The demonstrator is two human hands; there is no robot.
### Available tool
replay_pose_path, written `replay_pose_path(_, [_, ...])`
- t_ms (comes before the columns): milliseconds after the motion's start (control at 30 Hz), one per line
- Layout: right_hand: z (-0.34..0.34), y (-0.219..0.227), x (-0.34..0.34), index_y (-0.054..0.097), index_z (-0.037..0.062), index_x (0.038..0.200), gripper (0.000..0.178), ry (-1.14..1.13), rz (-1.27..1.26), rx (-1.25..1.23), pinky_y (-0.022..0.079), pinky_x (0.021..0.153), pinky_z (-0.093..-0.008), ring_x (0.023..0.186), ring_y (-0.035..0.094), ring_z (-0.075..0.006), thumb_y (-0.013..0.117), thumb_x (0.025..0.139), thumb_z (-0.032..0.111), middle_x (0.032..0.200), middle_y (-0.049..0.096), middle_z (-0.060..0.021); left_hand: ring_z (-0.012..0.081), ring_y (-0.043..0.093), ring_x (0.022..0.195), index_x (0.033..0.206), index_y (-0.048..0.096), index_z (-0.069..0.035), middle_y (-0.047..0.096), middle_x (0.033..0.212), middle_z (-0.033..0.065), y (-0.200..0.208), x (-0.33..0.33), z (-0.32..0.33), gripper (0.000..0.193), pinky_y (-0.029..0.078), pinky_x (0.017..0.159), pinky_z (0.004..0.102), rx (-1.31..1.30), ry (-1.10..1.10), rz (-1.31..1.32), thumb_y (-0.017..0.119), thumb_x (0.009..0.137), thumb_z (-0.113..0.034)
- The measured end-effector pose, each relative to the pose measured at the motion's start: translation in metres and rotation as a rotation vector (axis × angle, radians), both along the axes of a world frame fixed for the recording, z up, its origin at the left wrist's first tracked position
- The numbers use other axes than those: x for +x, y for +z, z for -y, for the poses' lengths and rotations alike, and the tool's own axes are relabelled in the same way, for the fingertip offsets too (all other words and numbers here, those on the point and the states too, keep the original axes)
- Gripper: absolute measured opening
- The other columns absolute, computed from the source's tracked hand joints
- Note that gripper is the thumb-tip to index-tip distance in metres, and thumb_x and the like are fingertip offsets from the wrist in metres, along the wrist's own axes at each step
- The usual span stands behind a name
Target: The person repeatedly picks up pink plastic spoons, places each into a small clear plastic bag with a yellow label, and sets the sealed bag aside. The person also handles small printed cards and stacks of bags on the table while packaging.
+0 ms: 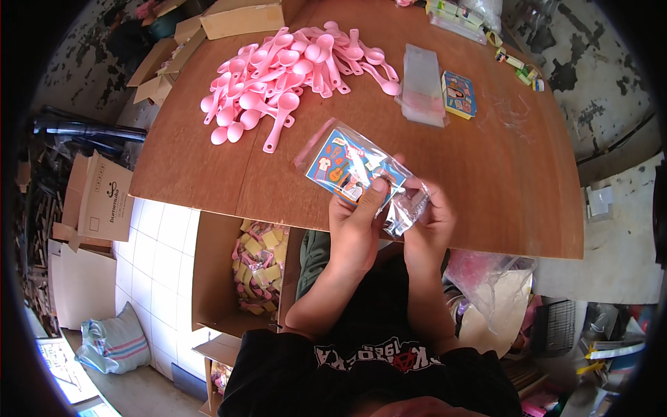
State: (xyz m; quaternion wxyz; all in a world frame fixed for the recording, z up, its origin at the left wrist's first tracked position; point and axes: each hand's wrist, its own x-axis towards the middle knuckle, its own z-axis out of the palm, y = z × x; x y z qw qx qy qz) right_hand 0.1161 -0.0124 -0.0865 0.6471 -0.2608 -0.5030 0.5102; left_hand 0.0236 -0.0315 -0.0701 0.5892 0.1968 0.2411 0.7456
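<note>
Just over the table's near edge, my left hand (pixel 356 224) pinches a clear plastic bag (pixel 316 144) with its thumb on top. Inside the bag is a blue illustrated card (pixel 337 167); glare covers part of it. My right hand (pixel 432 222) has its fingers closed on the crumpled, shiny end of the same bag. Beyond my hands lies a heap of pink plastic spoons (pixel 281 69). A stack of flat clear bags (pixel 422 83) rests to the right of the heap, beside a stack of blue-and-yellow cards (pixel 458 95).
The brown wooden table (pixel 514 181) spans the middle. Below its left front edge stands a cardboard box (pixel 212 278) of small pink-and-yellow packets (pixel 260 267). Another open carton (pixel 104 198) is at far left, near a tied white sack (pixel 118 340). Tape rolls (pixel 537 84) lie at back right.
</note>
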Motion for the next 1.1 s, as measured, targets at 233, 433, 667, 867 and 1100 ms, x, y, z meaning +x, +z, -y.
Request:
replay_pose_path(233, [-0.001, 0.005, -0.001, 0.052, -0.0024, 0.126, 0.044, -0.120, 0.160, 0.022, 0.050, 0.084, -0.0247, 0.098, 0.061, -0.0122, 0.071, 0.087, 0.002, 0.114, 0.061, -0.0111, 0.0140, 0.061, 0.107, 0.127, 0.056, -0.001, 0.064, 0.117, 0.0062, -0.002, 0.007, 0.003, 0.031, 0.048, 0.095, 0.0324, 0.011, -0.049, 0.058, 0.058, 0.098, -0.012])
replay_pose_path(433, [0.005, 0.023, -0.001, 0.045, -0.0049, 0.134, 0.048, -0.025, 0.097, -0.067, 0.050, 0.081, -0.0232, 0.094, 0.064, -0.0119, 0.064, 0.091, -0.001, 0.104, 0.066, -0.0114, 0.0151, 0.058, 0.113, 0.134, 0.046, -0.003, 0.059, 0.124, 0.0067, -0.001, 0.005, 0.008, 0.040, 0.046, 0.097, 0.0337, 0.038, -0.093, 0.051, 0.058, 0.098, -0.015])
replay_pose_path(667, [0.006, 0.020, 0.003, 0.046, -0.0068, 0.134, 0.046, 0.040, 0.063, -0.181, 0.051, 0.079, -0.0231, 0.094, 0.065, -0.0123, 0.060, 0.089, -0.006, 0.102, 0.067, -0.0116, 0.0355, 0.050, 0.129, 0.138, 0.042, 0.002, 0.051, 0.138, 0.0230, -0.002, -0.014, -0.002, 0.044, 0.046, 0.104, 0.0483, 0.145, 0.106, 0.006, 0.052, 0.099, -0.016])
replay_pose_path(867, [0.008, 0.019, 0.007, 0.064, -0.0087, 0.108, 0.022, 0.277, 0.122, -0.376, 0.056, 0.065, -0.0255, 0.075, 0.068, -0.0129, 0.068, 0.090, 0.005, 0.091, 0.070, -0.0106, 0.0372, 0.054, 0.125, 0.136, 0.043, 0.002, 0.054, 0.134, 0.0247, -0.001, -0.018, -0.001, 0.042, 0.050, 0.099, 0.0468, 0.137, 0.064, 0.018, 0.052, 0.099, -0.015])
replay_pose_path(1100, [0.014, 0.016, -0.004, 0.062, -0.0072, 0.102, 0.019, 0.310, 0.047, -0.372, 0.056, 0.057, -0.0242, 0.066, 0.066, -0.0117, 0.067, 0.091, 0.007, 0.085, 0.069, -0.0114, 0.0340, 0.057, 0.122, 0.138, 0.042, 0.002, 0.052, 0.137, 0.0249, -0.003, -0.023, 0.006, 0.042, 0.058, 0.084, 0.0381, 0.166, 0.009, 0.006, 0.049, 0.101, -0.018])
